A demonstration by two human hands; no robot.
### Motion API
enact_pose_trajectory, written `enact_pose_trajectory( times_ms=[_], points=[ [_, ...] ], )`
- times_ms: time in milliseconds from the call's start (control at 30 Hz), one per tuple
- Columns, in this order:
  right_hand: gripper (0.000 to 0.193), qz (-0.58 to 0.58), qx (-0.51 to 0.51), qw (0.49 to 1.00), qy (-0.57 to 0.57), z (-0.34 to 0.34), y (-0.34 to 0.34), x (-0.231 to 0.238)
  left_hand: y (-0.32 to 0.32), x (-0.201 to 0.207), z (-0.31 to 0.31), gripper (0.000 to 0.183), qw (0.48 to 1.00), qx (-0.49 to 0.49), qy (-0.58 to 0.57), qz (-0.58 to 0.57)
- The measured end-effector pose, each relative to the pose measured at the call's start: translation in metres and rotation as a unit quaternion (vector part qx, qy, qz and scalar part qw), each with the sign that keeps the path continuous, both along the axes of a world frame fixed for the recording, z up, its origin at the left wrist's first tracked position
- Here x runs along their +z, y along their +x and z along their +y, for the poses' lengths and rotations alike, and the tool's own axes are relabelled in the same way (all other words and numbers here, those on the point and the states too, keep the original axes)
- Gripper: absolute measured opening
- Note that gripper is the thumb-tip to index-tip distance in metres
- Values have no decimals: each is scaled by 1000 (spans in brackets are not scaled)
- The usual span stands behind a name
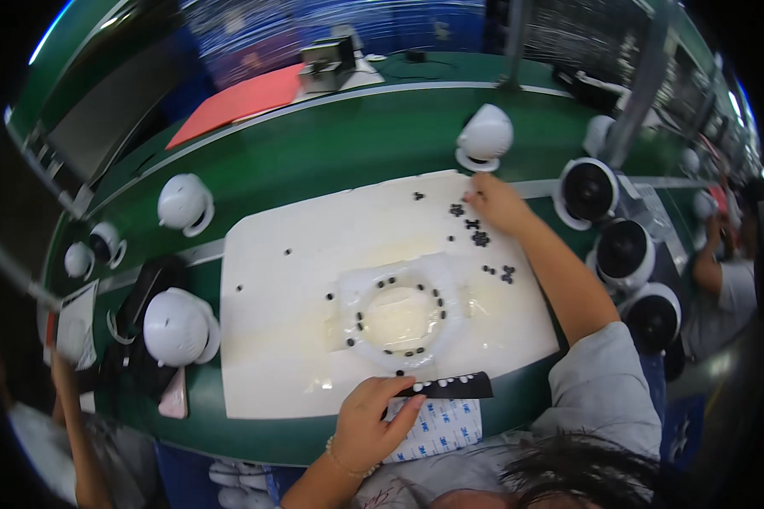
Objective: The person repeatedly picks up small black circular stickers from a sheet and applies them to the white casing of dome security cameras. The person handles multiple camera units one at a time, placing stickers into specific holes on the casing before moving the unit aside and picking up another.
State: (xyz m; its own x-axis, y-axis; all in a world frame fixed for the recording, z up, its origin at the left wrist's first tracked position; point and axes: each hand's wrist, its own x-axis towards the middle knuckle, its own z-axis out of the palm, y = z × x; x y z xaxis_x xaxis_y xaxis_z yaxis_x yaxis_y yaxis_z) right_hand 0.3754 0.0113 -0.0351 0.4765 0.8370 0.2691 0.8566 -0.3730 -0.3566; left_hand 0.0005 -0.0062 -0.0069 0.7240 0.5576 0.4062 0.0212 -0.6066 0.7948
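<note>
My left hand (372,422) pinches a black strip (475,387) with a row of white round dots, close to the front edge of a white board (263,365). My right hand (497,204) reaches over the board's far right corner. Its fingertips are drawn together; whatever they hold is too small to make out. Near it lie clusters of small black round pieces (480,238). Between the hands sits a white ring-shaped holder (358,293), with several black pieces spaced around its opening. A sheet with blue print (441,428) lies below the strip.
White dome-shaped devices stand around the board: one at the left (175,327), one farther back (185,204), one beyond my right hand (487,136), and several with black faces on the right (625,253). A metal box (328,64) rests at the back. Other people sit at both sides.
</note>
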Motion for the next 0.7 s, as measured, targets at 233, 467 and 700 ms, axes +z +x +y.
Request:
enact_pose_trajectory(
  times_ms=[233,467,700],
  points=[
    [71,-63,-226,971,-42,-111,-17,-7,0,1,-7,23,998,-40,15,-36],
    [32,-308,-250,915,77,-125,16,-15,-5,8,-4,23,999,-35,-1,-15],
    [21,47,11,968,246,-108,-88,75,-3,1,-5,25,997,-38,-23,-63]
  ],
)
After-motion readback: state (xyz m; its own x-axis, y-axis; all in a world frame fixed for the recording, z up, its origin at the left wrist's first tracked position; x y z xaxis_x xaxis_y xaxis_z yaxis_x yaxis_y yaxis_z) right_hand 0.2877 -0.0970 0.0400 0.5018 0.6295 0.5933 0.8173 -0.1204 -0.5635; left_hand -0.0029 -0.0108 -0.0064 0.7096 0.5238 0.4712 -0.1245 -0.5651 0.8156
